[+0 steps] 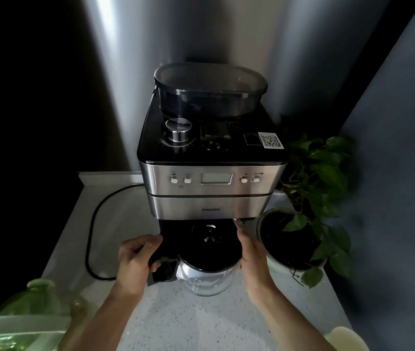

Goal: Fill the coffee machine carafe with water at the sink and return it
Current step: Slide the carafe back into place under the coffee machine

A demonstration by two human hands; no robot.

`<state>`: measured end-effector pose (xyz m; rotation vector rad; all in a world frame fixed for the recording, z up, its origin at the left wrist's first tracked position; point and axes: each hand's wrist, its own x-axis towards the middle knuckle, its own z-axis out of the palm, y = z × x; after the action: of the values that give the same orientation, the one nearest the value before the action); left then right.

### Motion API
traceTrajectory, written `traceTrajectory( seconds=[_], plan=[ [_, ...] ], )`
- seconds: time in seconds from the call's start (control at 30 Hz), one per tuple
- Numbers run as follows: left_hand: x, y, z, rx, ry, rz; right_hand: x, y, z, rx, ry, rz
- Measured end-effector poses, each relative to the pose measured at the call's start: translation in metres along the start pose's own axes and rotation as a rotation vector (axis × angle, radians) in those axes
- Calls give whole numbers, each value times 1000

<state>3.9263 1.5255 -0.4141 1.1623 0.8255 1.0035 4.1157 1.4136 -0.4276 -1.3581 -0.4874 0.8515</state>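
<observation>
A steel and black coffee machine (pixel 209 178) stands on the pale speckled counter (pixel 201 323). The glass carafe (pixel 207 277) with a black lid sits at the machine's base, partly under the brew head. My left hand (pixel 135 262) is closed around the carafe's black handle (pixel 162 271). My right hand (pixel 250 254) lies flat against the carafe's right side, fingers straight and pointing toward the machine. Whether the carafe holds water is hard to tell in the dim light.
A potted green plant (pixel 302 224) in a white pot stands close on the right, touching distance from my right hand. A black power cord (pixel 92 224) loops on the counter at the left. A green glass jar (pixel 37 305) sits at the lower left.
</observation>
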Motion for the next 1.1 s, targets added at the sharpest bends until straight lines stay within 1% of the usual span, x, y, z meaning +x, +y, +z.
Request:
traceTrajectory(
  seconds=[0.13,0.33,0.47,0.6,0.77,0.9,1.0,1.1],
  plan=[
    [8,-4,2,-23,26,-1,8,-5,3,-33,0,-29],
    [20,-8,3,-33,34,13,20,-2,4,-52,56,-74],
    [27,-13,1,-52,35,21,28,-1,8,-68,65,-67],
    [33,-12,-1,-53,24,32,34,0,12,-34,85,-63],
    [41,-16,-1,-51,33,28,41,0,20,-46,172,-79],
    [47,-17,-2,-31,40,22,46,-4,24,-63,179,-118],
    [54,-24,-3,-29,100,-10,48,-8,27,-61,230,-137],
    [58,-27,-4,-6,110,-11,48,-6,29,-69,276,-140]
  ],
)
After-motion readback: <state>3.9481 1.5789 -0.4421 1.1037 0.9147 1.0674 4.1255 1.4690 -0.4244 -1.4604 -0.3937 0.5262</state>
